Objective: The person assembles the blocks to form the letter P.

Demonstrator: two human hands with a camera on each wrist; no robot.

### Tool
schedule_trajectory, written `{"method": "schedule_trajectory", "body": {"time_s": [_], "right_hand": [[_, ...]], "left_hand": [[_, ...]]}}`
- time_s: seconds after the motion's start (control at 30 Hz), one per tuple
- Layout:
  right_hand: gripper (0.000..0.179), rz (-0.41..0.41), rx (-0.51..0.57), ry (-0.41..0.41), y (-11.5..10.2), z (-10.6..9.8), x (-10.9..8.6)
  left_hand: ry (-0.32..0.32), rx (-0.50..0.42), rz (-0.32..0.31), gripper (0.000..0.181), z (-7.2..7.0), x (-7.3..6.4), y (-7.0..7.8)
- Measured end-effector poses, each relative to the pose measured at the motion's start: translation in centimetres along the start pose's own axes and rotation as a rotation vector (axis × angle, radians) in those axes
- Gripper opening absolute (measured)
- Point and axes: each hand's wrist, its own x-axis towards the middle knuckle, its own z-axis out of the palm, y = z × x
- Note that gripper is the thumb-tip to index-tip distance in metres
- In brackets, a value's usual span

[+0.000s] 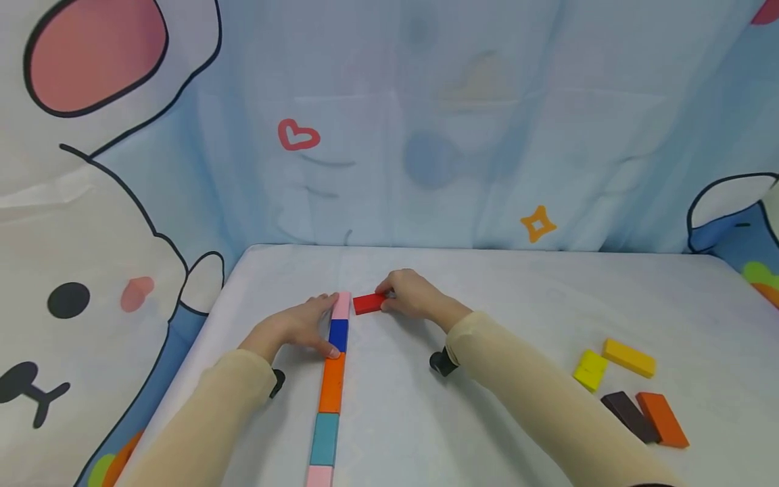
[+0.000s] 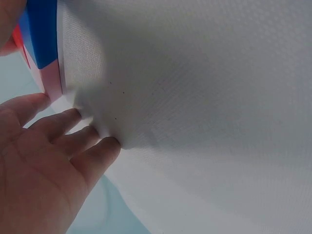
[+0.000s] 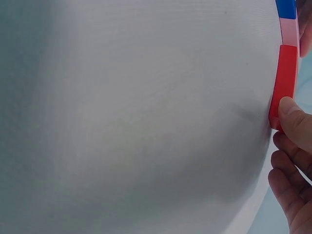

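A row of flat blocks runs up the left part of the white table: a pink block (image 1: pixel 341 306) at the far end, then a blue block (image 1: pixel 338 335), an orange block (image 1: pixel 332 382), a teal block (image 1: pixel 324 438) and another pink block (image 1: pixel 319 476). My left hand (image 1: pixel 298 327) rests along the far part of the row. Its fingers are fairly straight by the far pink block, and its thumb touches near the blue-orange joint. My right hand (image 1: pixel 414 295) pinches a red block (image 1: pixel 367 304) by its right end, just right of the far pink block.
Toward the right of the white table (image 1: pixel 487 284) lie a lime-yellow block (image 1: pixel 590 370), a yellow block (image 1: pixel 629 357), a dark brown block (image 1: pixel 630 416) and an orange-red block (image 1: pixel 663 419). Behind the table hangs a light-blue patterned curtain (image 1: pixel 389 203).
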Motion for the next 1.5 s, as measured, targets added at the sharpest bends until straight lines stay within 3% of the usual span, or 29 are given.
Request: {"method": "schedule_trajectory", "body": {"time_s": [1.0, 1.3, 1.5], "right_hand": [[0.041, 0.008, 0.011, -0.006, -0.5, 0.2, 0.3], [0.052, 0.014, 0.043, -0.002, -0.1, 0.0, -0.4], [0.053, 0.058, 0.052, -0.019, 0.5, -0.4, -1.1]], "left_hand": [[0.002, 0.005, -0.001, 0.106, -0.1, 0.0, 0.1], [-0.007, 0.028, 0.008, 0.104, -0.2, -0.3, 0.7], [0.005, 0.02, 0.012, 0.106, 0.0, -0.2, 0.2]]}}
